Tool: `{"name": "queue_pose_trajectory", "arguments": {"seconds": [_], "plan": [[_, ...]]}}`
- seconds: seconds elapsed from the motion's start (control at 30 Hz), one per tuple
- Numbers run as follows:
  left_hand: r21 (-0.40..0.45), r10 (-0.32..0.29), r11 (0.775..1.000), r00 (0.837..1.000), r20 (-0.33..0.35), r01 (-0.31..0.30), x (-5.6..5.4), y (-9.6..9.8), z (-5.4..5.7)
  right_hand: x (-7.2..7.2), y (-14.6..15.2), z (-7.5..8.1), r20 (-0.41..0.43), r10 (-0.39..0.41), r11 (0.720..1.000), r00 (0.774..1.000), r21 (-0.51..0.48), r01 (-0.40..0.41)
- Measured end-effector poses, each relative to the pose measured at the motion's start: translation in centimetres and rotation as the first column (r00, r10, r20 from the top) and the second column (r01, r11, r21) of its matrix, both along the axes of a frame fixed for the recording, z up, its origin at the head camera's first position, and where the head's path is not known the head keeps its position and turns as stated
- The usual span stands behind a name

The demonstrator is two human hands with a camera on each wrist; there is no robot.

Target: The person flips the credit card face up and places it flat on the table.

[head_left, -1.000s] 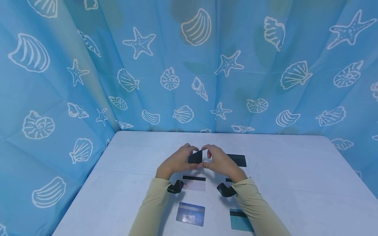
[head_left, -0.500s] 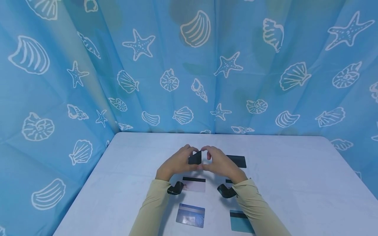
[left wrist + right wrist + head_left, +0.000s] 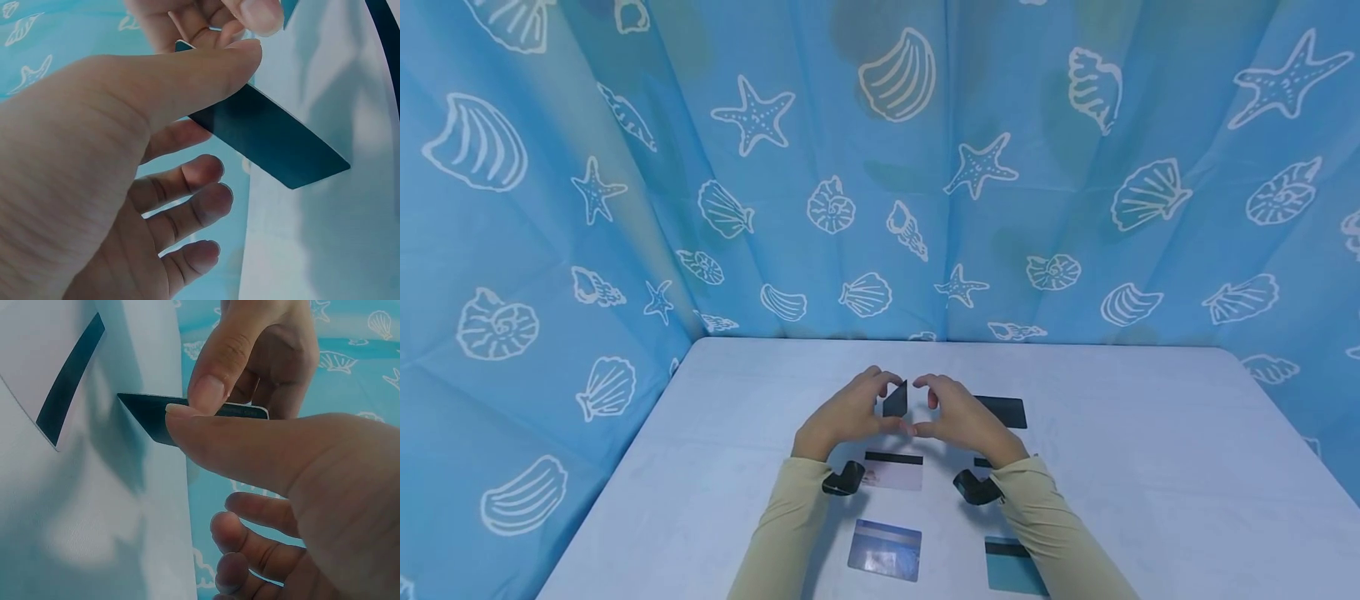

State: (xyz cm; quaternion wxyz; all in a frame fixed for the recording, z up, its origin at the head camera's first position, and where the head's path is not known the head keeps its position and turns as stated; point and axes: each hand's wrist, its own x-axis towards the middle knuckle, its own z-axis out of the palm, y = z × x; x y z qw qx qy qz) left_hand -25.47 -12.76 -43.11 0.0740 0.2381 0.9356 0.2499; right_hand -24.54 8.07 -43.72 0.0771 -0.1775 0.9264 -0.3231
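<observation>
My left hand (image 3: pixel 847 412) pinches a small dark card (image 3: pixel 896 402) between thumb and fingers, holding it on edge over the table. From the left wrist view, the card (image 3: pixel 272 137) slants out from under the thumb, the other fingers loosely curled below. Close beside its free edge is my right hand (image 3: pixel 958 412), thumb and index finger curved apart, with a slim gap to the card in the head view. In the right wrist view the right thumb (image 3: pixel 219 440) overlaps the card; the right index finger is hidden there.
On the white table (image 3: pixel 760 375) lie a black card (image 3: pixel 1002 412) partly behind the right hand, a pinkish striped card (image 3: pixel 893 472), a blue-purple card (image 3: pixel 884 550) and a teal card (image 3: pixel 1011 567) partly under the right sleeve. A seashell-print curtain (image 3: pixel 820 125) hangs behind.
The right fingertips have come off the dark card's edge, leaving a small gap. The left hand has shifted slightly left with the card, which now looks narrower.
</observation>
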Motion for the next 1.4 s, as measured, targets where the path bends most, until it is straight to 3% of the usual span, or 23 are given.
{"name": "queue_pose_trajectory", "arguments": {"seconds": [0.37, 1.4], "plan": [[-0.002, 0.02, 1.0, 1.0, -0.002, -0.02, 0.1, -0.1, 0.4, -0.3, 0.1, -0.8, 0.002, 0.015, 0.999, 1.0, -0.043, -0.015], [0.098, -0.069, 0.993, 0.997, -0.023, 0.071, 0.3, -0.1, 1.1, -0.5, -0.8, -2.4, 0.047, 0.015, 0.993, 0.999, -0.116, -0.009]]}}
